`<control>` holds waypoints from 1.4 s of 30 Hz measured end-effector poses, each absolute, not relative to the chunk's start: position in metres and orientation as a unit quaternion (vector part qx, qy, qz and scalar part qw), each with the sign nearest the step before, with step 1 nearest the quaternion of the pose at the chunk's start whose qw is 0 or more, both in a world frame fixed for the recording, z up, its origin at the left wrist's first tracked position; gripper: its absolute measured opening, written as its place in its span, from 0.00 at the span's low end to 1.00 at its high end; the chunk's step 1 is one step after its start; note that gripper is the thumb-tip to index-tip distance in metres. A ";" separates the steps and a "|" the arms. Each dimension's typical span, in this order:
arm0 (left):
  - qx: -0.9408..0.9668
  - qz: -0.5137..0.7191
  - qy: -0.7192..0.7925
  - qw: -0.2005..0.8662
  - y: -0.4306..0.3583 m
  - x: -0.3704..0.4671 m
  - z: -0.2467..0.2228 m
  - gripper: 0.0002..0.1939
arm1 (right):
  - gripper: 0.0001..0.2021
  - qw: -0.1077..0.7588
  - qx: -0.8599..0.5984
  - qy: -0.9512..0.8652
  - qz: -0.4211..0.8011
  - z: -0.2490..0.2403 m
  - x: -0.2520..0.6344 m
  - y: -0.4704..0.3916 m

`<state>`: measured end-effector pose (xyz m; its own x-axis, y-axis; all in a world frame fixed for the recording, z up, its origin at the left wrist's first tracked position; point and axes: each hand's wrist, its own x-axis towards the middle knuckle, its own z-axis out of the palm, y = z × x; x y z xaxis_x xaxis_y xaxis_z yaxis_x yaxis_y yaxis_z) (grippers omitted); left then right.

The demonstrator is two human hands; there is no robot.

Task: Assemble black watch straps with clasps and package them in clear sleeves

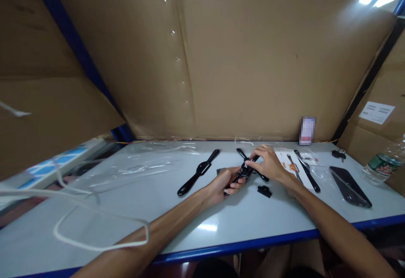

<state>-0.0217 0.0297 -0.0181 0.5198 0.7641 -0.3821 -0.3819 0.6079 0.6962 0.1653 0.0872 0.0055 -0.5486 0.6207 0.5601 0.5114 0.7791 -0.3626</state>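
A black spokeshave (244, 171) is held slantwise above the table, its near handle wrapped by the fingers of my left hand (228, 180). My right hand (265, 160) closes on its far end, the thumb at the metal middle part. Behind it lies another black spokeshave (242, 154), partly hidden by my hands. To the left, a further spokeshave (203, 168) rests on the table. A small black part (264, 191), perhaps a blade cap, lies just below my right hand.
A printed sheet (289, 164) and a long black tool (308, 172) lie to the right. Beyond are a dark flat case (350, 186), keys (338, 155), a bottle (382, 166) and an upright phone (306, 131). Clear plastic bags (139, 166) lie left; a white cable (101, 246) crosses the foreground.
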 end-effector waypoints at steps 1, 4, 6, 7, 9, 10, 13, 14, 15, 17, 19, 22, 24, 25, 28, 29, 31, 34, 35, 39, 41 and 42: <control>0.271 0.349 0.346 0.828 0.030 -0.022 -0.019 0.12 | 0.07 0.341 -0.322 -0.881 0.066 0.006 0.163 0.084; 0.260 0.344 0.338 0.837 0.033 -0.023 -0.020 0.11 | 0.04 0.321 -0.317 -0.890 0.059 0.002 0.157 0.079; 0.254 0.329 0.334 0.846 0.034 -0.024 -0.021 0.12 | 0.07 0.318 -0.302 -0.895 0.082 -0.001 0.155 0.079; 0.252 0.324 0.335 0.848 0.035 -0.024 -0.020 0.13 | 0.10 0.319 -0.292 -0.896 0.098 -0.003 0.155 0.080; 0.253 0.318 0.343 0.847 0.035 -0.024 -0.020 0.13 | 0.14 0.323 -0.277 -0.896 0.128 -0.005 0.155 0.082; 0.254 0.319 0.347 0.844 0.034 -0.024 -0.019 0.13 | 0.14 0.327 -0.275 -0.893 0.140 -0.004 0.156 0.083; 0.262 0.330 0.349 0.837 0.033 -0.023 -0.017 0.11 | 0.11 0.336 -0.284 -0.885 0.149 -0.001 0.157 0.082; 0.264 0.335 0.349 0.835 0.032 -0.023 -0.017 0.11 | 0.10 0.338 -0.285 -0.885 0.147 0.001 0.157 0.081; 0.265 0.338 0.351 0.832 0.032 -0.022 -0.016 0.11 | 0.08 0.339 -0.285 -0.885 0.143 0.003 0.157 0.080; 0.264 0.337 0.355 0.831 0.031 -0.021 -0.015 0.11 | 0.05 0.336 -0.281 -0.890 0.129 0.005 0.157 0.078; 0.262 0.335 0.356 0.832 0.031 -0.021 -0.013 0.11 | 0.04 0.328 -0.278 -0.895 0.115 0.005 0.156 0.077; 0.263 0.329 0.353 0.836 0.030 -0.020 -0.010 0.12 | 0.06 0.322 -0.288 -0.897 0.100 0.004 0.155 0.078; 0.264 0.321 0.352 0.839 0.030 -0.020 -0.008 0.13 | 0.06 0.321 -0.304 -0.893 0.087 0.004 0.155 0.079; 0.263 0.320 0.352 0.839 0.030 -0.020 -0.007 0.13 | 0.06 0.320 -0.312 -0.891 0.080 0.005 0.155 0.079; 0.257 0.330 0.351 0.838 0.030 -0.020 -0.006 0.14 | 0.06 0.313 -0.325 -0.890 0.068 0.007 0.155 0.078; 0.253 0.331 0.351 0.839 0.031 -0.020 -0.006 0.14 | 0.06 0.311 -0.322 -0.891 0.069 0.008 0.155 0.077; 0.248 0.329 0.348 0.842 0.031 -0.020 -0.006 0.14 | 0.06 0.311 -0.312 -0.895 0.074 0.010 0.155 0.076; 0.247 0.325 0.332 0.850 0.032 -0.021 -0.008 0.13 | 0.05 0.317 -0.301 -0.895 0.088 0.011 0.154 0.074; 0.248 0.325 0.327 0.852 0.033 -0.021 -0.009 0.13 | 0.04 0.318 -0.302 -0.894 0.090 0.011 0.154 0.073; 0.251 0.321 0.332 0.851 0.033 -0.022 -0.009 0.13 | 0.04 0.311 -0.307 -0.895 0.094 0.010 0.154 0.073; 0.251 0.318 0.340 0.849 0.032 -0.022 -0.008 0.13 | 0.07 0.302 -0.295 -0.900 0.107 0.010 0.155 0.075; 0.251 0.318 0.342 0.847 0.032 -0.022 -0.008 0.13 | 0.08 0.300 -0.287 -0.903 0.115 0.010 0.156 0.076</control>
